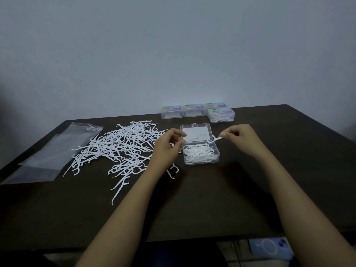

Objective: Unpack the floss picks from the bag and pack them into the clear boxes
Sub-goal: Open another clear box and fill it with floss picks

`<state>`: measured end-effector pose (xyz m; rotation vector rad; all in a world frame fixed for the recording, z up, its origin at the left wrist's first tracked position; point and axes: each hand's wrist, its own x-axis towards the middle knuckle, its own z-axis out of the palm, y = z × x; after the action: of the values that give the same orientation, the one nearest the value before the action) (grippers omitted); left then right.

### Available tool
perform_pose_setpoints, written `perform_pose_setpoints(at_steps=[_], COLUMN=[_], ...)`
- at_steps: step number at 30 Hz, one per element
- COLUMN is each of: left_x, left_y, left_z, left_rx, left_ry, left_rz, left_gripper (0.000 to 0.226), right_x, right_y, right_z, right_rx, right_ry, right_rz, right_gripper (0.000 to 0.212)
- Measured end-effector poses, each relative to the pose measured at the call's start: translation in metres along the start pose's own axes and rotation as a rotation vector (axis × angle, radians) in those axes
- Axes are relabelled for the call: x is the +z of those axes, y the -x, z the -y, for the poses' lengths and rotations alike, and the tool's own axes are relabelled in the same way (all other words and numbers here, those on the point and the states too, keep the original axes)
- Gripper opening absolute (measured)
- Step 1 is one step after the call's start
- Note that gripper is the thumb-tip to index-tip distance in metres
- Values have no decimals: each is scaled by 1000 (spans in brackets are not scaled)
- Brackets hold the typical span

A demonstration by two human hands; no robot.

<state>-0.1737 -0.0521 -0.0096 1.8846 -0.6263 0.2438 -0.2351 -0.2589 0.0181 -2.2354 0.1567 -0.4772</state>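
Across the dark surface, the open clear box serves as the landmark, near the middle. Left of this box lies the biggest thing, a wide loose heap of white floss picks, some of them scattered toward the near edge. Further left of the box, beyond the heap, an emptied clear plastic bag lies flat. Behind the box, at the far edge by the wall, stand four closed clear boxes with coloured labels; the one at the right end, in front, holds picks, and what is inside the others I cannot tell. The open box itself has its lid tilted back and its lower half is partly filled with picks. Just left of the box, the left hand is loosely curled with the fingers near the lid; whether it grips anything I cannot tell. Just right of the box, the right hand pinches a single floss pick between thumb and fingers, held over the right edge of the box.
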Motion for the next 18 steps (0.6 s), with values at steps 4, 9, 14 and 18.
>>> perform_pose_setpoints(at_steps=[4,9,14,18], left_x=[2,10,7,1], left_y=[4,6,4,4], left_z=[-3,-4,-5,-1], left_rx=[8,63,75,1], left_ry=[-14,-177,-284,-374], left_rz=[96,159,40,71], left_gripper=[17,11,7,14], right_x=[-1,0,12,26], right_y=[-1,-1,6,8], right_z=[-2,0,9,10], right_rx=[56,55,-22,-68], right_ry=[-55,-98,-85,-2], right_rz=[-92,-148,15,106], right_gripper=[17,18,15,15])
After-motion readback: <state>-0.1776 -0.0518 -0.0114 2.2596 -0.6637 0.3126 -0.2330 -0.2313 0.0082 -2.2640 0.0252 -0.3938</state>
